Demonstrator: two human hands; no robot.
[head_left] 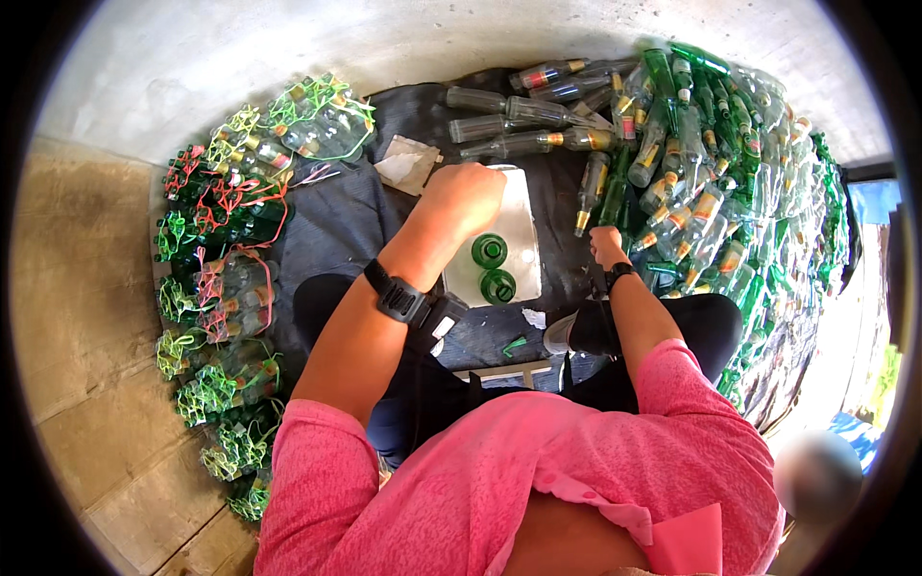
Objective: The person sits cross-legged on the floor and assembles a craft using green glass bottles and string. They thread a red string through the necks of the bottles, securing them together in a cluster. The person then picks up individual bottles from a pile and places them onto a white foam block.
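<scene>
Two green glass bottles [489, 251] stand upright side by side on a pale rectangular board [520, 206] between my legs. My left hand [466, 200] is closed over the board's far left part, beyond those bottles; its fingers curl away from view and hide whatever they may hold. At the near edge of the bottle pile, my right hand [606, 247] is closed around the neck end of a green bottle [616, 192] that lies pointing towards me. A clear bottle with a gold-wrapped neck [592, 190] lies just left of it.
A large heap of green and clear bottles [691, 182] rises at the right. Bottles bundled with coloured ties [230, 206] line the left side. Clear bottles [519, 120] lie at the back on dark sheeting [331, 226], near a cardboard scrap [407, 163]. A green scrap [515, 344] lies near my feet.
</scene>
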